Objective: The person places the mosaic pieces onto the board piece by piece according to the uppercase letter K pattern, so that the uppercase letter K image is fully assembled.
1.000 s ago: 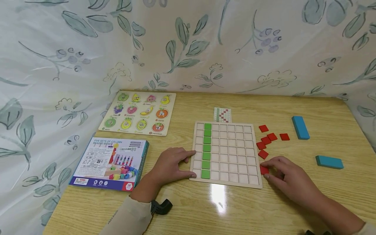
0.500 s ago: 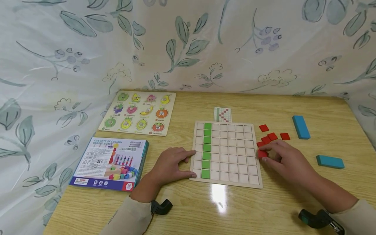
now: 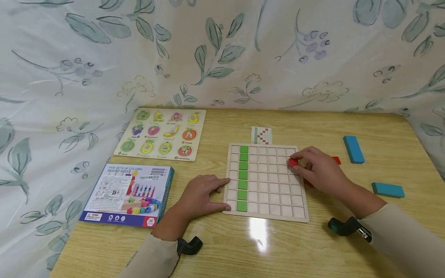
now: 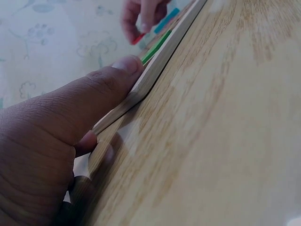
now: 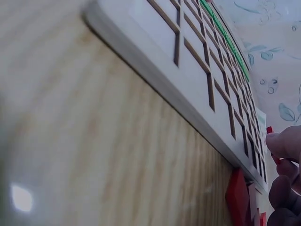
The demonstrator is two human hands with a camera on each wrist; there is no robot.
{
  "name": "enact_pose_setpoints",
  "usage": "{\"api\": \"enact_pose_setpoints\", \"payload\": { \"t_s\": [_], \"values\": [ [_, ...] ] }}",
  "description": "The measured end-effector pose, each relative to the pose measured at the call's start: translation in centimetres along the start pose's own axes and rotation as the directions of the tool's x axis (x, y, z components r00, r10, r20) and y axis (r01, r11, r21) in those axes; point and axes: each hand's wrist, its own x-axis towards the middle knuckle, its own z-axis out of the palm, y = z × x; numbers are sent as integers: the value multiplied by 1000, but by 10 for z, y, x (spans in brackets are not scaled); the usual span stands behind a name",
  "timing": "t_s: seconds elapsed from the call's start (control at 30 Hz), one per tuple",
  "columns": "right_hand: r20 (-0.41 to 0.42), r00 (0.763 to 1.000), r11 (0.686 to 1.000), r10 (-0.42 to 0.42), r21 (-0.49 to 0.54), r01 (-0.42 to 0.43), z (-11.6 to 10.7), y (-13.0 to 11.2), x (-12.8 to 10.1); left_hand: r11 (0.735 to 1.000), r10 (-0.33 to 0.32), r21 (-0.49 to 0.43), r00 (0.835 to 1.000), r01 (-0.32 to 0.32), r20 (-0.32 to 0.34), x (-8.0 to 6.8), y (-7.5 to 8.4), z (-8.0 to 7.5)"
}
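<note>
The table is carrying everything here, with a leaf-print curtain hanging round it on three sides. Lying flat at its centre is the grid board, a square wooden tray of shallow cells, its sides running toward twelve and six o'clock. A full column of green tiles is sitting in the second row of cells from the nine o'clock edge, so that line is running twelve to six.

The left hand is resting at the board's nine o'clock edge, fingers loosely stretched and pressing against the rim; the left wrist view is showing the thumb lying along that edge, holding nothing.

The right hand is reaching in from the three o'clock side, its fingertips pinching one red tile over the cells of the outermost column, near the twelve o'clock end of the board. Whether the tile is touching the board I cannot tell. This hand is by far the nearer to it; the left one is lying well apart, across the whole board.

Beneath and behind the right hand, other red tiles are lying on the table just beside the board's three o'clock rim, mostly hidden.
</note>
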Motion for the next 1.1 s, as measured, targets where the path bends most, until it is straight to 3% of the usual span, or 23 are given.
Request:
{"api": "enact_pose_setpoints", "payload": {
  "t_s": [0.53, 0.9, 1.1],
  "values": [
    [36, 996, 997, 76, -6, -76, 13, 1, 40, 1000, -9, -2, 1000, 9, 7, -1, 0, 0],
    [22, 999, 999, 43, 6, -43, 16, 2, 52, 1000, -5, 7, 1000, 5, -6, 0, 0, 1],
    [31, 997, 998, 66, 18, -67, 17, 1, 53, 1000, -2, 7, 1000, 2, 0, 0, -1, 0]
  ]
}}
